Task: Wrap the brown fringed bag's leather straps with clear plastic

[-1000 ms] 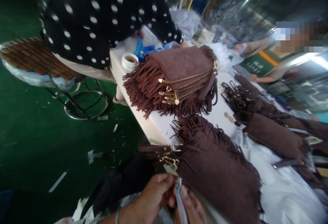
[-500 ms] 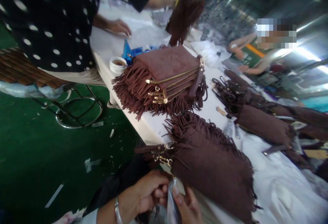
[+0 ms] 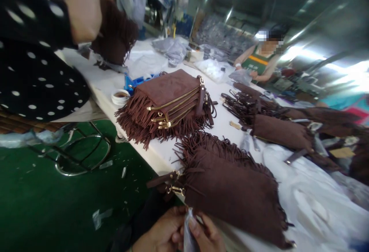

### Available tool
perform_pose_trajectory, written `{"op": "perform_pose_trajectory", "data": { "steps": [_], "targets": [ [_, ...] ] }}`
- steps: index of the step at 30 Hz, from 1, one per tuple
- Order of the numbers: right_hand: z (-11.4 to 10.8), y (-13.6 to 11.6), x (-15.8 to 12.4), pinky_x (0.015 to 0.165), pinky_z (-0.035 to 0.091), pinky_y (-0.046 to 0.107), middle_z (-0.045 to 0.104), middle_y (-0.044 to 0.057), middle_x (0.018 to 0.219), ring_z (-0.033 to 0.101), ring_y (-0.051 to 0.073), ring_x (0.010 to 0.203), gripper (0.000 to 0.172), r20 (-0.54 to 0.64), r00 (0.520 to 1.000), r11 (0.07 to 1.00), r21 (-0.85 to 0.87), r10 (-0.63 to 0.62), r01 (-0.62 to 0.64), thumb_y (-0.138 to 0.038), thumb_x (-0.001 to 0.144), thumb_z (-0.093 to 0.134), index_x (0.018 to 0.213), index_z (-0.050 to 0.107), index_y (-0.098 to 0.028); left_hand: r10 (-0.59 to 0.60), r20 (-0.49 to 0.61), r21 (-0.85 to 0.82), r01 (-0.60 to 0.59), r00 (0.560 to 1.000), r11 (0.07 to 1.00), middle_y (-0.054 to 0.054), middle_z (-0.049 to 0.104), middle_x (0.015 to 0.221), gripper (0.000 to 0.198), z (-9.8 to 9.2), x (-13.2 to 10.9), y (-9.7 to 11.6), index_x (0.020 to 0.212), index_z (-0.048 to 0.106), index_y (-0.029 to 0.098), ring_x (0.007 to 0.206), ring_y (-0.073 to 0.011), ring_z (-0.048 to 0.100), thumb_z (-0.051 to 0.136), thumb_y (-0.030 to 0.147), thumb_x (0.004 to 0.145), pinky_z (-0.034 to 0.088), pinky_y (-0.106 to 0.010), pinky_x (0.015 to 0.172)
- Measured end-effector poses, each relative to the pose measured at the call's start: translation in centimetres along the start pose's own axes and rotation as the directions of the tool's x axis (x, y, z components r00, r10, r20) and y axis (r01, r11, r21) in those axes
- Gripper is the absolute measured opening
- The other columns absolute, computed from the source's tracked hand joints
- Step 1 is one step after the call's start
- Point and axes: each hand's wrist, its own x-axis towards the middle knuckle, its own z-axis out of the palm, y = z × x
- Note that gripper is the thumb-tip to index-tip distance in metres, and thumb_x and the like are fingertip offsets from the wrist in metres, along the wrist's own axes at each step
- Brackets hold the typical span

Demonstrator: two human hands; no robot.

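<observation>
Just below the near fringed suede bag [image 3: 230,194], our left hand [image 3: 161,236] and right hand [image 3: 206,238] are both closed in a pinch on a clear plastic sleeve [image 3: 186,231]. It is blurred, so it may be a poly bag rather than a strip. That pinch matches the one a second ago, and the sleeve has stayed just beside the bag's corner with the gold strap clips [image 3: 175,184]. Only our head has lifted, pushing the hands toward the bottom edge. The bag has not shifted on the bench [image 3: 155,154], so our own handling stands where it was.

Beyond the bag, the stack of fringed bags [image 3: 170,102] lies untouched. Farther beyond it and to the left, the co-worker in the polka-dot top [image 3: 34,79], bent over the stack before, now holds another fringed piece [image 3: 115,36] up off the bench.
</observation>
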Motion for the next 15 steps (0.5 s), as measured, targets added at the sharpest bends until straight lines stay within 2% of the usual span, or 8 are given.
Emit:
{"op": "perform_pose_trajectory", "data": {
  "steps": [2, 4, 6, 8, 11, 15],
  "targets": [
    [-0.1, 0.3, 0.1, 0.044, 0.045, 0.026, 0.067, 0.004, 0.059, 0.059, 0.017, 0.045, 0.060, -0.059, 0.995, 0.993, -0.099, -0.074, 0.068, -0.066, 0.062, 0.074, 0.094, 0.070, -0.015, 0.097, -0.080, 0.035, -0.094, 0.992, 0.995, 0.009, 0.040, 0.036, 0.040, -0.3, 0.5, -1.0, 0.072, 0.062, 0.015, 0.030, -0.0026, 0.023, 0.088, 0.040, 0.056, 0.016, -0.018, 0.034],
    [-0.1, 0.5, 0.3, 0.053, 0.049, 0.027, 0.070, 0.006, 0.066, 0.064, 0.020, 0.059, 0.058, -0.143, 0.973, 0.963, -0.227, -0.178, 0.143, -0.065, 0.062, 0.074, 0.092, 0.073, -0.015, 0.222, -0.153, 0.089, -0.210, 0.963, 0.974, 0.005, 0.049, 0.041, 0.045, -0.3, 0.7, -1.8, 0.074, 0.065, 0.013, 0.034, -0.0061, 0.037, 0.087, 0.048, 0.056, 0.026, -0.019, 0.038],
    [0.0, 0.8, 0.3, 0.059, 0.050, 0.027, 0.069, 0.005, 0.063, 0.065, 0.022, 0.066, 0.056, -0.181, 0.948, 0.925, -0.326, -0.262, 0.193, -0.065, 0.064, 0.072, 0.091, 0.075, -0.016, 0.344, -0.198, 0.174, -0.313, 0.918, 0.934, -0.001, 0.059, 0.052, 0.049, -0.2, 0.4, -2.2, 0.077, 0.068, 0.012, 0.047, -0.0117, 0.052, 0.084, 0.054, 0.059, 0.038, -0.021, 0.048],
    [0.2, 1.1, 0.2, 0.058, 0.049, 0.027, 0.065, 0.003, 0.056, 0.063, 0.022, 0.063, 0.054, -0.173, 0.945, 0.914, -0.348, -0.279, 0.206, -0.066, 0.066, 0.069, 0.089, 0.075, -0.017, 0.399, -0.191, 0.247, -0.349, 0.897, 0.904, -0.005, 0.065, 0.062, 0.052, -0.2, 0.0, -2.4, 0.079, 0.070, 0.012, 0.058, -0.0164, 0.059, 0.080, 0.059, 0.061, 0.043, -0.025, 0.057],
    [0.5, 1.4, 0.0, 0.055, 0.047, 0.026, 0.066, 0.003, 0.058, 0.061, 0.020, 0.058, 0.054, -0.152, 0.960, 0.949, -0.251, -0.235, 0.193, -0.066, 0.064, 0.071, 0.086, 0.074, -0.017, 0.384, -0.174, 0.260, -0.334, 0.907, 0.906, -0.006, 0.066, 0.065, 0.051, -0.5, -0.6, -2.5, 0.078, 0.071, 0.012, 0.060, -0.0170, 0.060, 0.081, 0.059, 0.060, 0.045, -0.026, 0.060],
    [0.6, 1.2, -0.3, 0.054, 0.045, 0.024, 0.068, 0.004, 0.062, 0.060, 0.018, 0.060, 0.050, -0.100, 0.978, 0.982, -0.067, -0.182, 0.176, -0.060, 0.063, 0.075, 0.087, 0.073, -0.015, 0.236, -0.169, 0.194, -0.202, 0.957, 0.960, -0.006, 0.063, 0.060, 0.050, -1.4, -0.4, -3.5, 0.074, 0.070, 0.011, 0.050, -0.0148, 0.055, 0.084, 0.056, 0.058, 0.042, -0.026, 0.052]
  ]
}}
